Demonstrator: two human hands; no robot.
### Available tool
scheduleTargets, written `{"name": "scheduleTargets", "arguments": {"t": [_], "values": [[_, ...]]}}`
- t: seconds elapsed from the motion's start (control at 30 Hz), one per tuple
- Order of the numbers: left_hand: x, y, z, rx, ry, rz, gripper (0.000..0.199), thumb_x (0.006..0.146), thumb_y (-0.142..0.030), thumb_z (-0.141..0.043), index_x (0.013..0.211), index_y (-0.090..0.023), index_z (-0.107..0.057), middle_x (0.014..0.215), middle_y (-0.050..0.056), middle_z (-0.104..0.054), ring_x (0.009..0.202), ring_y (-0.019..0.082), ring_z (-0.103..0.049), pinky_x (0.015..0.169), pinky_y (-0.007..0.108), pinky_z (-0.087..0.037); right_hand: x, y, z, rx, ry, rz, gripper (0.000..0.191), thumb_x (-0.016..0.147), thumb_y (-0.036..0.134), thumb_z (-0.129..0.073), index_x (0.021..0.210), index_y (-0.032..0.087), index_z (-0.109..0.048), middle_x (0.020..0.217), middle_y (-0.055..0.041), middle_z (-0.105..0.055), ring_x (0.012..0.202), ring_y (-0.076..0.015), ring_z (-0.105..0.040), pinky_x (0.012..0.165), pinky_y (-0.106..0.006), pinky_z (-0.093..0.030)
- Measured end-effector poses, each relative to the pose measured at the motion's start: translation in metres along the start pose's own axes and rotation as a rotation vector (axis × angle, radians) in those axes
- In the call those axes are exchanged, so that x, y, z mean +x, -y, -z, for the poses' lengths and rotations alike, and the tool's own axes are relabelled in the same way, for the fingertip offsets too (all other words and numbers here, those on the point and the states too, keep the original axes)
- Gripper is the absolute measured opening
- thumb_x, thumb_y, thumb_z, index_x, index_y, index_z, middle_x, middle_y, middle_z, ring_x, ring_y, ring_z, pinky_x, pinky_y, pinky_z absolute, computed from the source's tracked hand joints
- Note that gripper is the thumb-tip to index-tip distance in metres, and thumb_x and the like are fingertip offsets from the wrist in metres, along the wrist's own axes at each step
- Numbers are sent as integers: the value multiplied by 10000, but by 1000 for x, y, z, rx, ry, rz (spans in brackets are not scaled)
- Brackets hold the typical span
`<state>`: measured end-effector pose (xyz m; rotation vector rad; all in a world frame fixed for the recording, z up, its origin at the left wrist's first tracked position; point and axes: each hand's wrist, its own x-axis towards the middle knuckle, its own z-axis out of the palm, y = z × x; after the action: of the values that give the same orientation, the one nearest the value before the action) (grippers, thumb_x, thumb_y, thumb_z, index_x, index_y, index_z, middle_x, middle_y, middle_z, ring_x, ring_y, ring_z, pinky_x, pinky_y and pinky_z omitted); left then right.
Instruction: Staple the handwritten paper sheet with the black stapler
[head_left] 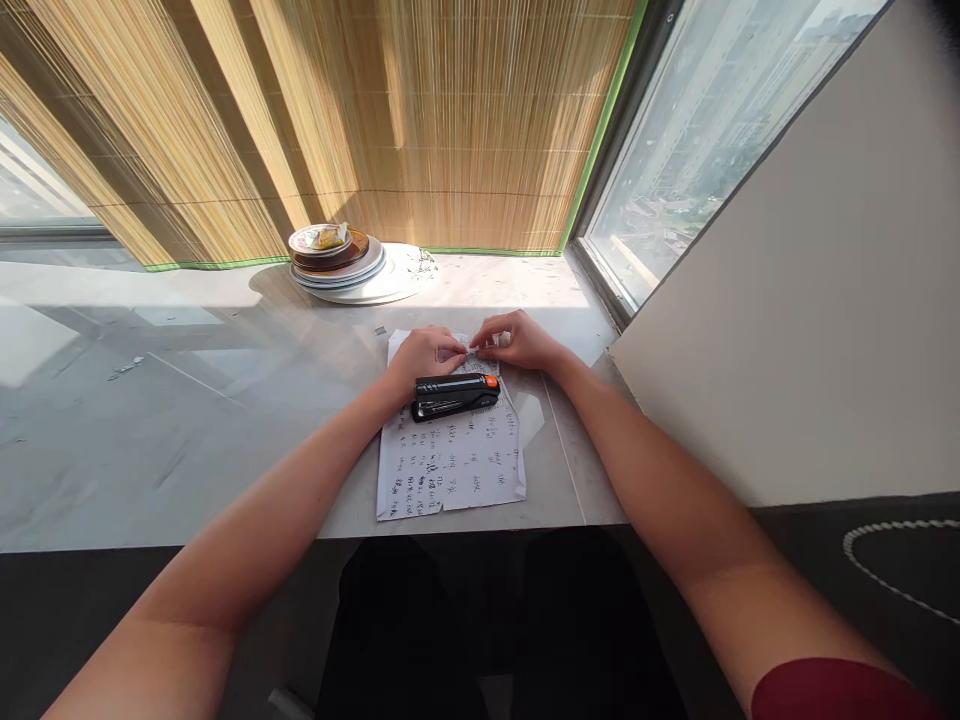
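Sheets of white paper with handwriting lie near the front edge of the marble-like surface. Across their upper part rests a black stapler with an orange tip at its right end. Just behind the stapler, my left hand and my right hand meet over the top of the paper. The fingers of both are pinched together around something small and pale between them, too small to make out. My left wrist is close to the stapler's left end.
A stack of plates with a small yellow packet on top stands at the back, near a bamboo blind. Small scraps lie on the left. A white wall and a window border the right side.
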<state>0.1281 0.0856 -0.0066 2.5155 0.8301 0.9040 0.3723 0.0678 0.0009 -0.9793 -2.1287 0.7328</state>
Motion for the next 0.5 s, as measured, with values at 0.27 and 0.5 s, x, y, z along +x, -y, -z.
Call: {"name": "scheduleTargets", "arguments": {"t": [0.27, 0.5], "values": [[0, 0, -2, -34, -20, -18, 107, 851, -254, -750, 916, -250, -835, 899, 44, -789, 852, 206, -714, 801, 365, -575, 1, 0, -5, 86, -33, -31, 259, 809, 387, -813, 1012, 227, -791, 801, -11, -736, 783, -165, -633, 776, -347, -499], [1, -2, -4, -18, -23, -33, 115, 867, -222, -699, 850, -250, -809, 876, 27, -790, 839, 190, -703, 817, 366, -559, -1, -5, 0, 111, 37, -50, 404, 809, 358, -813, 1180, 209, -753, 919, -41, -748, 845, -179, -662, 734, -332, -503]]}}
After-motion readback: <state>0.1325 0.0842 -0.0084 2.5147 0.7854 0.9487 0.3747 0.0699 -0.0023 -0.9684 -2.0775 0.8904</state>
